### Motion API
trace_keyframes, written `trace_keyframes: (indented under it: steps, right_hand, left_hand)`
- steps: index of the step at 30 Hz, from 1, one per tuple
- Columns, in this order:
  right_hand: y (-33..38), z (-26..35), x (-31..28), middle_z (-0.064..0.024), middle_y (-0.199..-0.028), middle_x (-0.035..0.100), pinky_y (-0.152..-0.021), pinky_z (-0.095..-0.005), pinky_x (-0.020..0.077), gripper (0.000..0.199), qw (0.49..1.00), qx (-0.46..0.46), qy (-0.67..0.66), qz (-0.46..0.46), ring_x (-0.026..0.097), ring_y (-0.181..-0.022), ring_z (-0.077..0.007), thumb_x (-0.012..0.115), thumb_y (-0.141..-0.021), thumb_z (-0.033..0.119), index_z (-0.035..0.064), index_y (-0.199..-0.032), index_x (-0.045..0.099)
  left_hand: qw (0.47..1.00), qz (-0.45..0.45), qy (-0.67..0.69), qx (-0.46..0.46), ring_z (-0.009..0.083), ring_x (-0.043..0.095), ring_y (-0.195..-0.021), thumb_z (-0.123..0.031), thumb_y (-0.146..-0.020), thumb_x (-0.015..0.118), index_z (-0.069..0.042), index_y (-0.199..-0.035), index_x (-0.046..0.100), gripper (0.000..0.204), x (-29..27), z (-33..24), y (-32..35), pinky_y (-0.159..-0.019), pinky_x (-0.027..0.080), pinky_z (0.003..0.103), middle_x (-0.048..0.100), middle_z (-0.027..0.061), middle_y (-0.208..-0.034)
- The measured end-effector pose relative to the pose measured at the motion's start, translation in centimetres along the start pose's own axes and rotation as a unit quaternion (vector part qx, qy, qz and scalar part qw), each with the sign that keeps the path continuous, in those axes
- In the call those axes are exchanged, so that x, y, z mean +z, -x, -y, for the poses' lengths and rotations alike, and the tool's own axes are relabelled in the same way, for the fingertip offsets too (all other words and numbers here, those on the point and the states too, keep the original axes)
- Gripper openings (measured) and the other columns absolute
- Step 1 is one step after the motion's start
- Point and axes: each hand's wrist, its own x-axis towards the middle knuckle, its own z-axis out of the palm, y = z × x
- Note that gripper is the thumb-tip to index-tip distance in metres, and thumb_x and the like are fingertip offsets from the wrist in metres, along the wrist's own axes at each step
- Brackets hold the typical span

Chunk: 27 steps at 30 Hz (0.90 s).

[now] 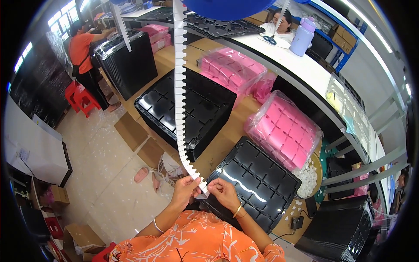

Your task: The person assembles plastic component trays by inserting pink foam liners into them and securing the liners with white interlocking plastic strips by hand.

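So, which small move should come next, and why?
Probably a gentle pull by the right hand on the white notched strip, while the left hand steadies it: both hands are at its lower end, and small white pieces lie in the basin.

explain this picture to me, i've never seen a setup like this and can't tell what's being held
There is no machine: these are a person's two bare hands. The one picture comes from a wide fisheye camera on that person's head, looking down, so straight edges bend near the rim. The left hand and right hand pinch the lower end of a long, white, notched strip that runs up to the top edge. On the brown surface beyond are black trays and pink trays in clear plastic. A flask stands on the white table.
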Motion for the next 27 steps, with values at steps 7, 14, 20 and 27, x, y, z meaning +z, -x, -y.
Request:
trace_keyframes:
  steps: [7,14,20,27]
  right_hand:
    - [-1.9,4.4,-1.8,-0.0128,-0.106,0.068,-0.088,-0.0355,0.0514,0.006,0.932,-0.260,0.202,-0.154,0.066,-0.101,-0.0293,0.070,-0.084,0.002,0.0027,-0.088,0.066]
    - [-9.4,0.8,-14.2,-0.0166,-0.118,0.058,-0.094,-0.0421,0.0456,0.006,0.896,-0.223,0.317,-0.217,0.056,-0.105,-0.0353,0.073,-0.075,0.004,0.0031,-0.077,0.067]
    - [-11.7,-0.6,-15.7,-0.0163,-0.115,0.057,-0.093,-0.0438,0.0437,0.005,0.866,-0.225,0.394,-0.213,0.055,-0.105,-0.0350,0.070,-0.071,0.002,0.0013,-0.074,0.066]
    - [-12.0,-0.7,-15.4,-0.0140,-0.108,0.058,-0.087,-0.0449,0.0440,0.008,0.834,-0.248,0.441,-0.218,0.055,-0.103,-0.0348,0.070,-0.071,0.003,0.0034,-0.078,0.064]
  left_hand:
    - [0.995,-0.084,-0.028,0.034,0.0072,0.052,-0.054,-0.017,-0.095,0.069,-0.002,-0.094,0.066,0.016,-3.8,3.1,-1.6,-0.048,0.038,0.021,0.062,0.0030,-0.069]
    - [0.956,-0.181,-0.200,0.113,0.0075,0.057,-0.059,-0.009,-0.084,0.076,-0.001,-0.080,0.068,0.012,-13.5,8.4,-3.9,-0.054,0.043,0.021,0.066,0.0021,-0.070]
    - [0.871,-0.263,-0.406,0.081,0.0098,0.056,-0.058,-0.005,-0.072,0.083,0.001,-0.071,0.066,0.018,-16.6,10.4,-3.2,-0.055,0.044,0.027,0.063,0.0031,-0.064]
    - [0.927,-0.198,-0.313,0.057,0.0079,0.058,-0.060,-0.001,-0.076,0.080,0.000,-0.078,0.069,0.012,-12.9,8.3,-2.5,-0.055,0.044,0.024,0.066,0.0022,-0.067]
